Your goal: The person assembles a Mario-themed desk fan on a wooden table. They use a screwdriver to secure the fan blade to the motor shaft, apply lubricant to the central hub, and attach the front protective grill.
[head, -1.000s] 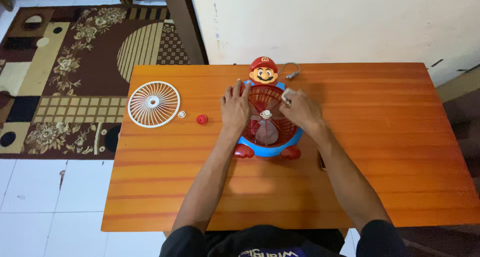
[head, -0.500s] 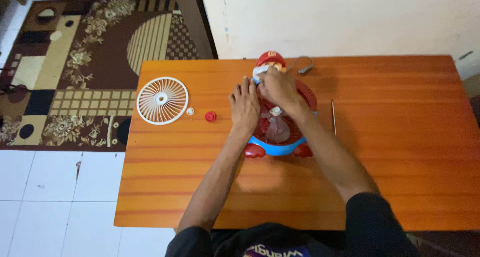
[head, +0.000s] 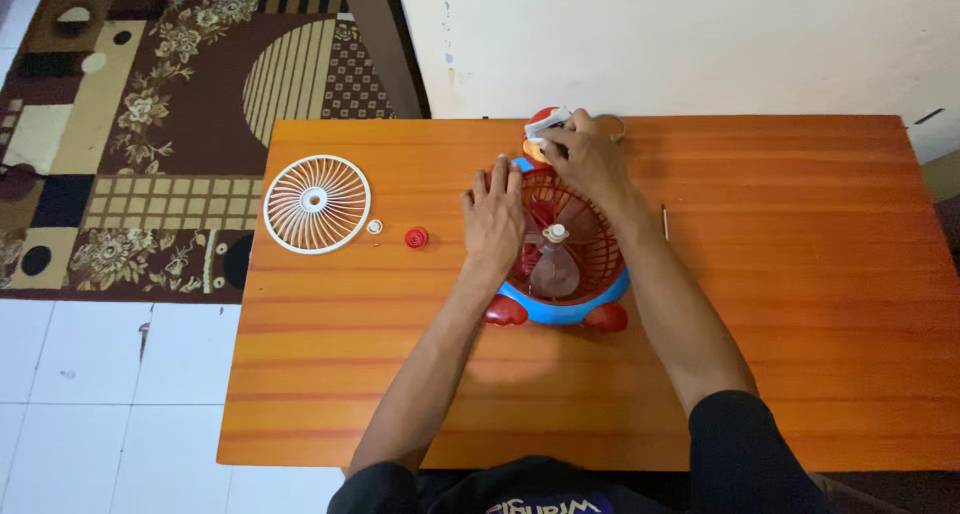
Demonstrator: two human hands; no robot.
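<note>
Orange wood grain runs the length of the worktop (head: 800,354), and the toy fan (head: 562,274) lies on its back near the middle, red feet toward you, character head at the far edge. Your left hand (head: 492,219) rests flat on the left rim of the red rear grille (head: 590,239), fingers spread and pointing away from you, closed on nothing, just pressing. Your right hand (head: 583,159) reaches across the top of the grille to the head end, its grip pinched on a small white piece (head: 547,127) held just above the red cap; what that piece is cannot be told.

So the fan's long axis runs from you toward the wall, and the head end sits beyond the right hand's fingertips, on the far side of the grille. The right hand is the nearer one to it; the left stays level with the hub (head: 555,234).

Off to the left, well apart, lie the white front grille (head: 316,203), a small white ring (head: 374,227) and a red knob (head: 416,238). A thin metal rod (head: 664,223) lies just right of your right forearm.
</note>
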